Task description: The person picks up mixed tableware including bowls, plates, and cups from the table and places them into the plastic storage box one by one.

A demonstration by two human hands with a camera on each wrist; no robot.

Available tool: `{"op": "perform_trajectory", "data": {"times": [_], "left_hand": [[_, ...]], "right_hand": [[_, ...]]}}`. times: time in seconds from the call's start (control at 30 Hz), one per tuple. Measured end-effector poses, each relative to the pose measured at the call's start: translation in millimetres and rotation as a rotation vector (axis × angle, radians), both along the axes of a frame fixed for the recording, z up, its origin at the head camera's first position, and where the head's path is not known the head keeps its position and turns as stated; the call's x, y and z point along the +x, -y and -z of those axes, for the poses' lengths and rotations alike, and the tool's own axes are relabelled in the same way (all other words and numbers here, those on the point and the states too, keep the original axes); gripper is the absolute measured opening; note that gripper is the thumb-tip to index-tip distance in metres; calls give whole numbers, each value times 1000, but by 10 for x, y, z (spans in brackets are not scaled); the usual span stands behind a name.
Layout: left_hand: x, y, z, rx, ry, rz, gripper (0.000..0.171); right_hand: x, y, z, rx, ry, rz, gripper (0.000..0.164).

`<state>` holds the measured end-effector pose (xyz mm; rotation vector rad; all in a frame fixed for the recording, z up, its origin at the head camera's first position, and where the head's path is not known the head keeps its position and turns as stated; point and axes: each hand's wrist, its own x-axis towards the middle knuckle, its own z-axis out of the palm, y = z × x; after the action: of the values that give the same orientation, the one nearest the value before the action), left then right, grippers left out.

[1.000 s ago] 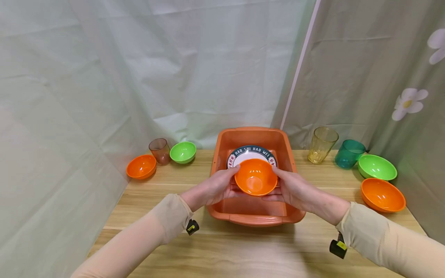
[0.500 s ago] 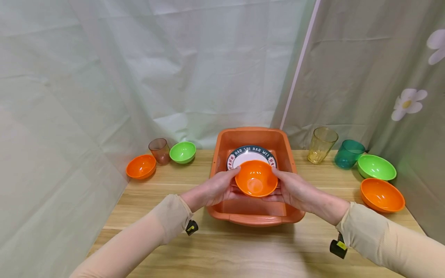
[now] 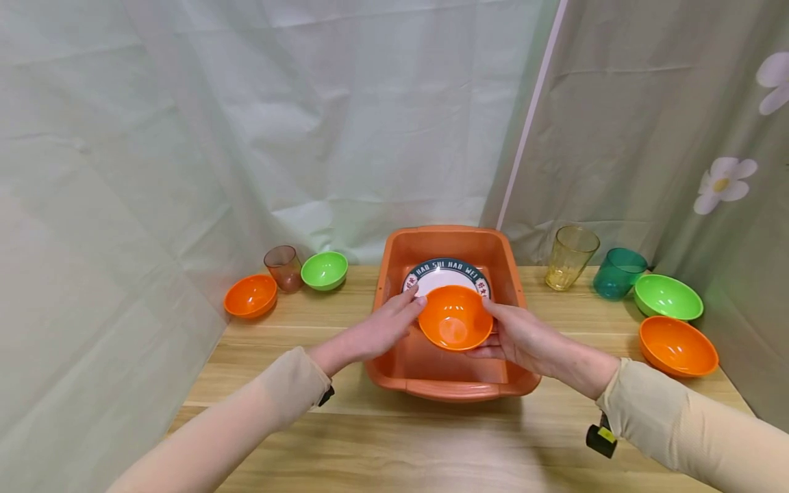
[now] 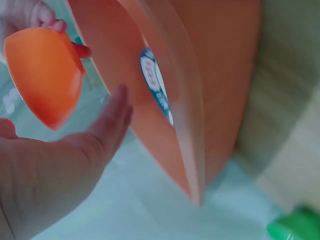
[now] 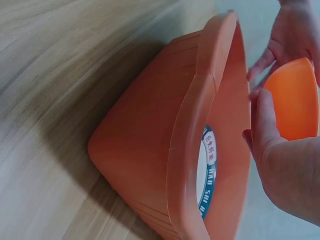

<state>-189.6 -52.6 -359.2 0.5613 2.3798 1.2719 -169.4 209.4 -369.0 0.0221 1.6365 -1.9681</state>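
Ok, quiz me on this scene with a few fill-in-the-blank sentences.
1. The hand gripping the held bowl is the person's ____ one.
2. At left, the brown cup is between an orange bowl and a bowl coloured ____.
3. The plate inside the basin reads HAO SHI HAO ____.

Missing words: right; green; WEI

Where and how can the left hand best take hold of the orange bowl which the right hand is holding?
I would take the bowl by the left rim, coming from the left, since the right hand holds the opposite side. The bowl's mouth faces up, so the left hand can probably pinch the rim and support the curved wall below.
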Motion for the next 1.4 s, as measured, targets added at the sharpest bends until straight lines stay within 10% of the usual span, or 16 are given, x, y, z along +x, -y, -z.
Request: {"op": "perform_trajectory", "data": {"times": [0.13,0.57,1.4], "left_hand": [[24,110,-33,-225,-258,58,81],[193,313,-46,-597,-750,280,96],[305,328,62,-664,-628,301,94]], "right_hand": [[-13,-12,12,16,-8,1,59],[-81,-3,39,64,-23,7,57],[-251,141,189,523,-73,-154,52]]}}
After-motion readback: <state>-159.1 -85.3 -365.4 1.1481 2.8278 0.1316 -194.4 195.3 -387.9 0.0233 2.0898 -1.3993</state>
